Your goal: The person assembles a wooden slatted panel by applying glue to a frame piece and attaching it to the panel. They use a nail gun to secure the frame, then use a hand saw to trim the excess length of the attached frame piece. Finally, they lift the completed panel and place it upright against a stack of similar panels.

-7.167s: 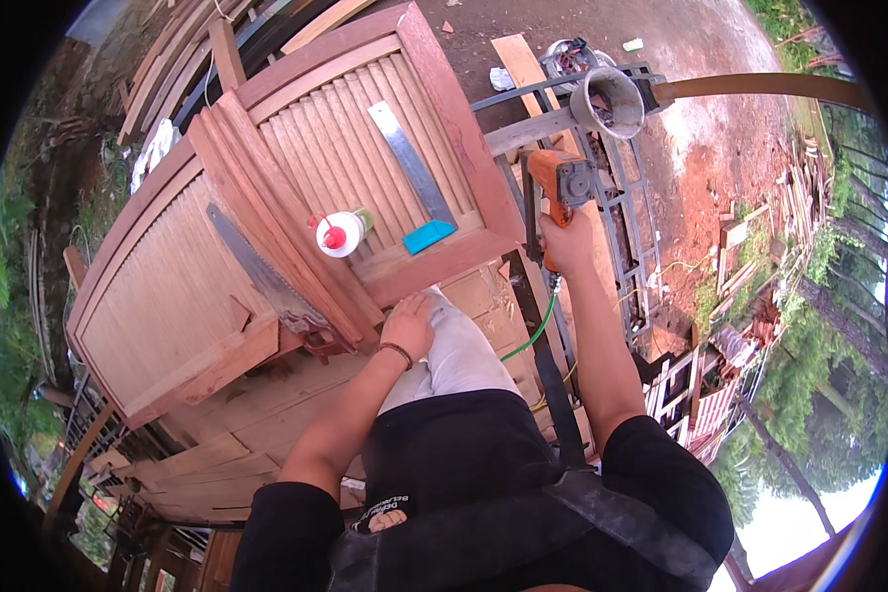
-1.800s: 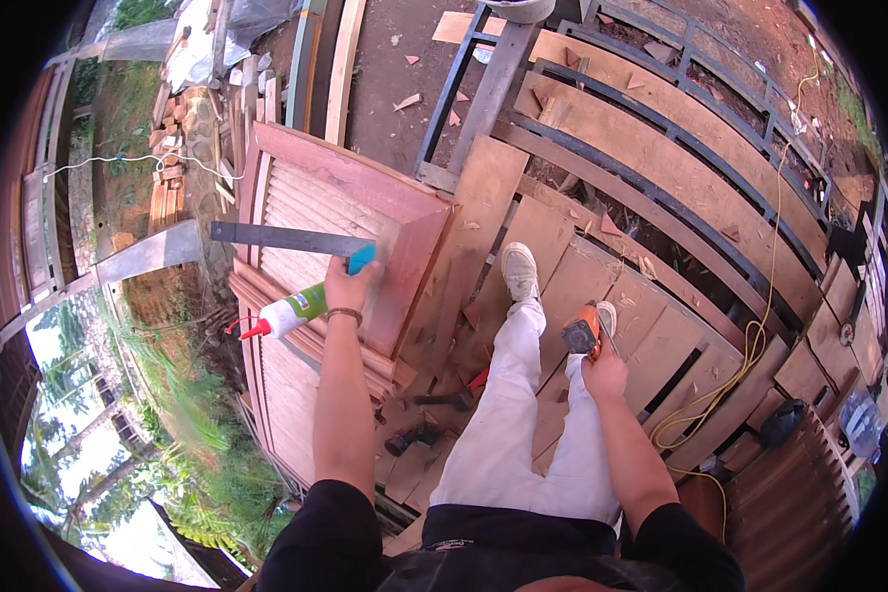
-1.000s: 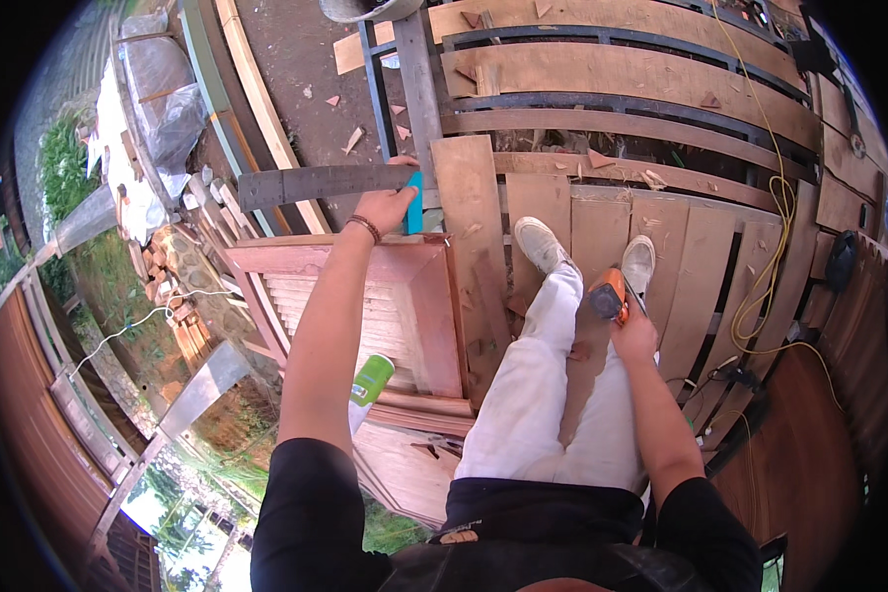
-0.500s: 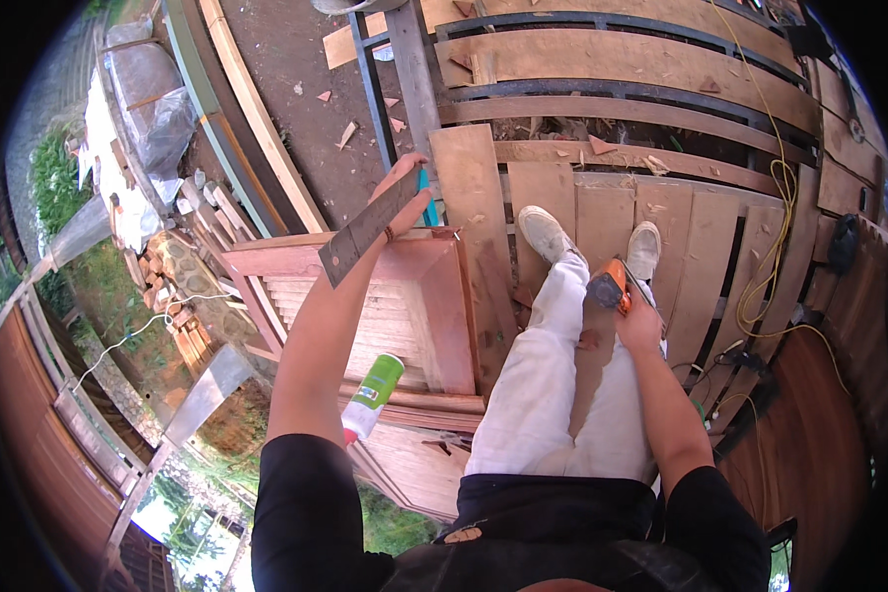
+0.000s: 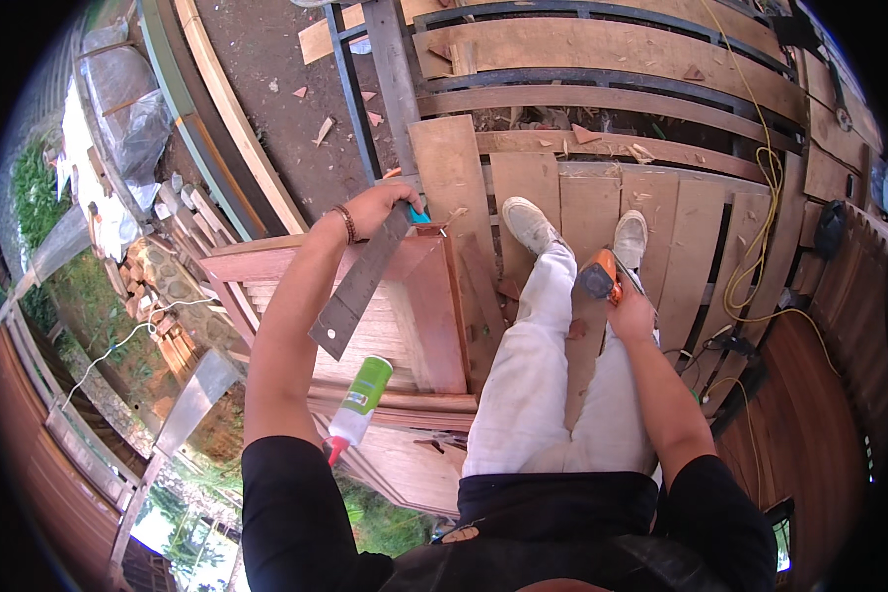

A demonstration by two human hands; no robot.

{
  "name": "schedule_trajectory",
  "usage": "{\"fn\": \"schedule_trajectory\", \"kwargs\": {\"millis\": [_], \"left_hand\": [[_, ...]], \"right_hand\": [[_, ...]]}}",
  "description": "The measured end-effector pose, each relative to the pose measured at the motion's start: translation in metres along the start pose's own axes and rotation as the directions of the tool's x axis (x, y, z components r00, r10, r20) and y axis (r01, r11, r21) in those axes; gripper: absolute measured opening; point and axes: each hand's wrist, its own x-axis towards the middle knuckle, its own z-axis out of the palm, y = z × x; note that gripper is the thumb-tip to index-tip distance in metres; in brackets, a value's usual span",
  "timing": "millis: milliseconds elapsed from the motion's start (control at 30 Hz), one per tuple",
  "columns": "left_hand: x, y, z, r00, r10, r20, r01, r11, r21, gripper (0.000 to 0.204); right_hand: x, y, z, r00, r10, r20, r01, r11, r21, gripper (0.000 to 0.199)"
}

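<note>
"And there it is, your metal square, slanting across the louvred panel! Touching it?"

"Can't tell! Your left hand is wrapped round its blue stock by the panel's far right corner, probably to leave the blade free."

"And your right hand?"

"Closed round an orange power tool, well right of the panel, seemingly kept out of the square's way. The green-and-white bottle stands near the panel's near side, perhaps within easy reach."

"Changed from half a second ago?"

"Your left hand's come closer to the panel, and the blade that crossed your forearm now shows over the panel instead!"
</note>
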Motion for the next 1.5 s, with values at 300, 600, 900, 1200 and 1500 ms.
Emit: {"fn": "schedule_trajectory", "kwargs": {"millis": [300, 600, 900, 1200, 1500], "left_hand": [[0.022, -0.004, 0.007, 0.985, 0.169, -0.03, -0.168, 0.985, 0.025, 0.008], [0.03, -0.007, 0.015, 0.997, 0.078, 0.021, -0.077, 0.996, -0.043, 0.008], [0.036, -0.002, 0.019, 0.993, -0.021, 0.114, 0.054, 0.954, -0.295, 0.007], [-0.028, 0.006, -0.024, 0.865, -0.182, -0.468, -0.054, 0.893, -0.446, 0.012], [-0.171, 0.003, 0.056, 0.071, -0.724, -0.686, -0.759, 0.407, -0.508, 0.02]], "right_hand": [[0.001, 0.002, 0.005, 1.0, 0.02, 0.013, -0.02, 1.0, -0.01, 0.05], [0.0, -0.003, 0.003, 0.998, 0.043, 0.042, -0.042, 0.999, -0.033, 0.05], [0.003, 0.004, -0.002, 0.998, 0.054, 0.033, -0.053, 0.998, -0.019, 0.048], [0.015, 0.01, -0.006, 0.997, 0.07, 0.024, -0.07, 0.997, 0.012, 0.057], [0.029, 0.005, -0.088, 0.966, -0.172, -0.195, 0.155, 0.983, -0.099, 0.02]]}}
